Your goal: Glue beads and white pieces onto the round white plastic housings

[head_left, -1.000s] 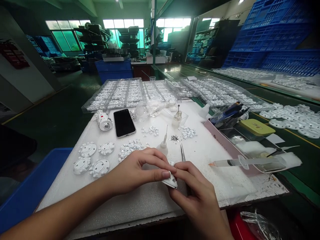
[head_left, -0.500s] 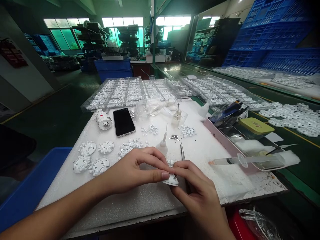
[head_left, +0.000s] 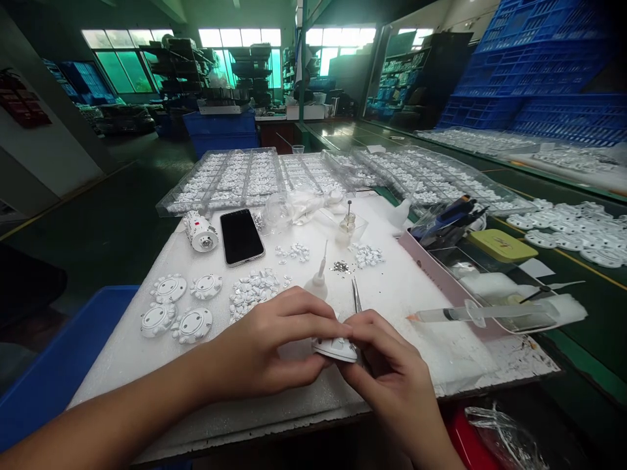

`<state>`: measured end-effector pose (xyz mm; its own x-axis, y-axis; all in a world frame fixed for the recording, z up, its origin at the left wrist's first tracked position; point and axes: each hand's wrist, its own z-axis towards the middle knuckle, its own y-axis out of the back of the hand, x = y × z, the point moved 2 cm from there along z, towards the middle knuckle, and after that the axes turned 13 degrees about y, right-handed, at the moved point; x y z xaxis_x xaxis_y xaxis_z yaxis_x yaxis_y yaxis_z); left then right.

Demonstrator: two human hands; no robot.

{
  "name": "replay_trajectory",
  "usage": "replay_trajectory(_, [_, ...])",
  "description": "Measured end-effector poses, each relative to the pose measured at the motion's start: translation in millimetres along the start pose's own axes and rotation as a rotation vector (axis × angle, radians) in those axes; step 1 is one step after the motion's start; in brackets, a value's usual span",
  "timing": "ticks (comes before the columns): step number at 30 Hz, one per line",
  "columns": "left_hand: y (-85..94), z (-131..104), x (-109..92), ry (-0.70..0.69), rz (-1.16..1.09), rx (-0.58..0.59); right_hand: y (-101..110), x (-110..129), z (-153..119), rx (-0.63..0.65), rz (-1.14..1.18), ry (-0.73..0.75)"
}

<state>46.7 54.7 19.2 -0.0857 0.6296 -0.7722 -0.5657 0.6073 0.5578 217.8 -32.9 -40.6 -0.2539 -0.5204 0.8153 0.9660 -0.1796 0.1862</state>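
Observation:
A round white plastic part (head_left: 335, 351) sits between my two hands, its rim tilted toward me. My left hand (head_left: 289, 339) grips it from the left, thumb below and fingers over the top. On the right side, my right hand (head_left: 389, 365) pinches the part's edge between thumb and fingers. A pair of metal tweezers (head_left: 356, 297) juts out beyond my right hand; whether the hand holds it or it lies on the foam is hidden. Just past my fingers stands a small dropper bottle (head_left: 318, 282). Several similar round parts (head_left: 192, 324) lie left of my left arm.
Loose white pieces (head_left: 252, 290), silver bits (head_left: 341, 267), a phone (head_left: 241, 237) and a white cylindrical assembly (head_left: 200, 232) lie on the foam sheet (head_left: 274, 414). Clear trays (head_left: 230, 179) line the back. A syringe (head_left: 455, 314) rests across the pink box (head_left: 431, 271) at right.
My left thumb has slid from the top of the round part to its underside. The part now shows more of its rim. My right hand keeps its pinch.

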Motion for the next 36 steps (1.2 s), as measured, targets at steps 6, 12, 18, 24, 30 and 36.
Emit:
replay_trajectory(6, [-6.3,-3.8,-1.4,-0.024,0.027,-0.026,0.3,3.3,2.7,0.027,0.016,0.010])
replay_trajectory(12, [-11.1,-9.4,5.4,-0.039,0.085,-0.100,-3.8,1.0,0.8,-0.010,0.057,0.001])
replay_trajectory(18, [-9.8,-7.3,3.6,0.094,0.068,-0.096,-6.6,3.0,1.1,-0.003,-0.044,0.033])
replay_trajectory(24, [-2.2,-1.8,1.5,0.452,-0.092,-0.059,-4.4,6.1,0.9,-0.077,-0.051,0.075])
replay_trajectory(30, [17.1,2.0,13.2,0.996,-0.443,0.058,4.1,6.2,17.6,-0.245,-0.363,0.041])
replay_trajectory(36, [27.0,1.5,24.6,1.105,-0.752,0.029,-5.8,-2.4,53.2,0.084,-0.575,0.041])
